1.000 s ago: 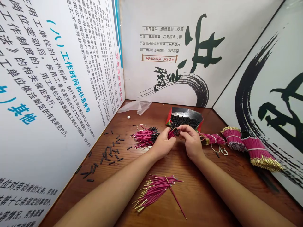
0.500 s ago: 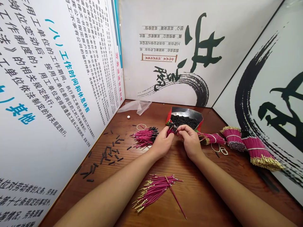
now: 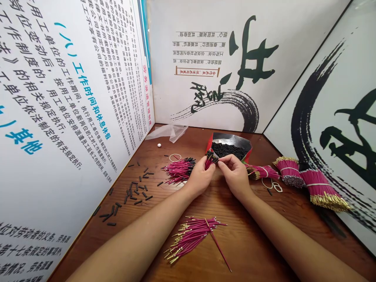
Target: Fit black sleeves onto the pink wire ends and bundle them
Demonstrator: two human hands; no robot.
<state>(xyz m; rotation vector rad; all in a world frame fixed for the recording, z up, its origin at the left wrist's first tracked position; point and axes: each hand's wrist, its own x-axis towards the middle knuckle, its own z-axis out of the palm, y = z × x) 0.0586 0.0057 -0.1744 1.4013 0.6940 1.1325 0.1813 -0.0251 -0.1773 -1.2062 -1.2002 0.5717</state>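
While the left hand (image 3: 201,178) gripped a bundle of black-tipped magenta wires (image 3: 210,159), the right hand (image 3: 235,174) had thumb and forefinger drawn together at those tips — whether around anything, I could not tell. The bundle was just before a tray (image 3: 230,138) of black tubes (image 3: 229,150); gold-ended wires (image 3: 194,233) lay loose on the worktop (image 3: 243,243).

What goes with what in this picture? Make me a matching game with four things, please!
Things:
1. left hand
2. box
3. wire pile at the front
4. plastic sheet

Matches:
A. see-through
B. filled with small black tubes
C. wrapped around a bunch of black-tipped wires
D. pink with gold ends

Right pairs: 1-C, 2-B, 3-D, 4-A
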